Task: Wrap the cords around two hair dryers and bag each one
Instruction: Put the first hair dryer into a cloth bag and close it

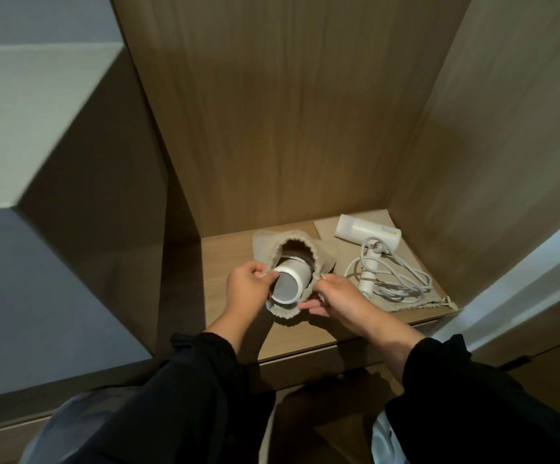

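Question for whoever's looking: where's the first hair dryer [287,285] sitting right now?

>> Inside the beige drawstring bag [285,313], close to the front edge of the wooden shelf [305,339], a bit left of middle. The bag's mouth gapes wide, and the round white end of the barrel faces up at the camera.

And the hands?

>> Left hand [246,286] pinches the left side of the bag's rim, fingers curled in tight. Right hand [333,298] pinches the right side, thumb and forefinger on the fabric, the other fingers tucked under the rim. Dark sleeves on both arms.

Is the other one bagged?

>> Nope. The second hair dryer [369,234] lies on its side toward the shelf's back right corner, on top of a flat second bag [415,304]. Its cord [402,279] is unwrapped and loops in a sloppy pile beside the handle, out toward the right edge. Neither hand touches it.
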A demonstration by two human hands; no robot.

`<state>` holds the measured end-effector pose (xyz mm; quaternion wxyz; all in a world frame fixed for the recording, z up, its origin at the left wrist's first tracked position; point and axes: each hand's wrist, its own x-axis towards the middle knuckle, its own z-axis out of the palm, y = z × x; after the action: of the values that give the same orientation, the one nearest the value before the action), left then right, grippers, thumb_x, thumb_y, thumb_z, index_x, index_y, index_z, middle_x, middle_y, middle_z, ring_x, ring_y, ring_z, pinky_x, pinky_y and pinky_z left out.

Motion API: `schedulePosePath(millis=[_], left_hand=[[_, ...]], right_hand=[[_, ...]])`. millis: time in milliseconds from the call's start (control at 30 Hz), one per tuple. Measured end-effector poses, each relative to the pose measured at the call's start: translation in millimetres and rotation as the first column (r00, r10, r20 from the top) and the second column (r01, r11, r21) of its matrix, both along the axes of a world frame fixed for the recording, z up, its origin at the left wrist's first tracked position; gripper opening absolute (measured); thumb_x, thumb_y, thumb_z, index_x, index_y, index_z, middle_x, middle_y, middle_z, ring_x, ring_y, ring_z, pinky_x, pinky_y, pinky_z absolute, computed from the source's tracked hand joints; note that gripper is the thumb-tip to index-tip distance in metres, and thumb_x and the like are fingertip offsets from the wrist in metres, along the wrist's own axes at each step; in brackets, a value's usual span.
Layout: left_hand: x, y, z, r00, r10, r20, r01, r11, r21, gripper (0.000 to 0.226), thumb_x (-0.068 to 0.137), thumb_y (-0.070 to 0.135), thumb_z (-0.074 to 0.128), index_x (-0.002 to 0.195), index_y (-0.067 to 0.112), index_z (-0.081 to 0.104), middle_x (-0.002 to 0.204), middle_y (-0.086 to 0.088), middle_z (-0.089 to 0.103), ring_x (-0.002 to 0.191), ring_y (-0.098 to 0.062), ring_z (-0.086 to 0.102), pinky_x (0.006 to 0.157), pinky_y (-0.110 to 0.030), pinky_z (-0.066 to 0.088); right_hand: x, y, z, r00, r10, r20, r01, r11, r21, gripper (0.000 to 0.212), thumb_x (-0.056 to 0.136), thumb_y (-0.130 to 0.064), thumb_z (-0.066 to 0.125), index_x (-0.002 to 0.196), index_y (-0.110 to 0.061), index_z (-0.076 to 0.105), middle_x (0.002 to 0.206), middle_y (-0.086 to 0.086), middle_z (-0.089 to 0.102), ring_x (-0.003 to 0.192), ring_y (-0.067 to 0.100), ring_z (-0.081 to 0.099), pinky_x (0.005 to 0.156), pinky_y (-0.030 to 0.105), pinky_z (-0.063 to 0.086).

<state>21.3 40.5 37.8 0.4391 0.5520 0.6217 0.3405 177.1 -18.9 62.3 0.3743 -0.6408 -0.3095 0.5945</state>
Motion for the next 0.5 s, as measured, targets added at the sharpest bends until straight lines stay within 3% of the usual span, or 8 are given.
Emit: schedulePosePath(millis=[100, 267, 367, 433, 500], left_hand=[[11, 3, 24, 0.995, -0.075, -0.065, 0.077, 0.996, 0.035, 0.015, 0.084, 0.02, 0.069, 0.071, 0.014, 0.064, 0.067, -0.005, 0.063, 0.063, -0.019, 0.06, 0.065, -0.035, 0.053], [9, 9, 42, 0.993, 0.007, 0.117, -0.004, 1.0, -0.029, 0.024, 0.088, 0.016, 0.065, 0.065, 0.011, 0.06, 0.055, -0.007, 0.057, 0.043, -0.017, 0.053, 0.061, -0.038, 0.053], [6, 9, 54, 0.989, 0.053, 0.138, -0.057, 0.998, 0.023, 0.025, 0.089, 0.019, 0.062, 0.066, 0.009, 0.06, 0.054, -0.005, 0.053, 0.046, -0.016, 0.05, 0.06, -0.035, 0.049], [7, 7, 64, 0.994, 0.049, 0.094, -0.057, 0.995, 0.085, 0.023, 0.09, 0.021, 0.061, 0.071, 0.008, 0.063, 0.058, -0.003, 0.056, 0.056, -0.018, 0.054, 0.064, -0.036, 0.051], [6, 6, 73, 0.998, 0.048, 0.049, -0.055, 0.988, 0.143, 0.022, 0.09, 0.022, 0.06, 0.071, 0.01, 0.064, 0.062, -0.003, 0.059, 0.065, -0.022, 0.059, 0.068, -0.037, 0.052]], right_hand=[[0, -3, 12, 0.997, -0.04, -0.058, 0.043, 0.998, 0.048, 0.025, 0.098, -0.011, 0.038, 0.116, -0.009, 0.055, 0.106, 0.015, 0.068, 0.092, 0.026, 0.071, 0.09, 0.036, 0.053], [7, -5, 32, 0.981, -0.137, -0.134, 0.149, 0.986, 0.076, 0.025, 0.1, -0.013, 0.035, 0.118, -0.007, 0.052, 0.102, 0.017, 0.068, 0.091, 0.026, 0.07, 0.087, 0.036, 0.055], [17, -4, 44, 0.966, -0.203, -0.16, 0.219, 0.972, 0.088, 0.027, 0.1, -0.014, 0.033, 0.117, -0.003, 0.052, 0.104, 0.022, 0.068, 0.088, 0.028, 0.07, 0.078, 0.033, 0.057], [20, -3, 51, 0.965, -0.236, -0.111, 0.247, 0.964, 0.101, 0.028, 0.1, -0.015, 0.033, 0.111, -0.001, 0.054, 0.096, 0.022, 0.069, 0.078, 0.026, 0.071, 0.066, 0.028, 0.058], [23, 1, 59, 0.963, -0.265, 0.041, 0.257, 0.955, 0.146, 0.027, 0.099, -0.015, 0.034, 0.104, 0.001, 0.056, 0.083, 0.019, 0.068, 0.063, 0.022, 0.069, 0.055, 0.025, 0.056]])
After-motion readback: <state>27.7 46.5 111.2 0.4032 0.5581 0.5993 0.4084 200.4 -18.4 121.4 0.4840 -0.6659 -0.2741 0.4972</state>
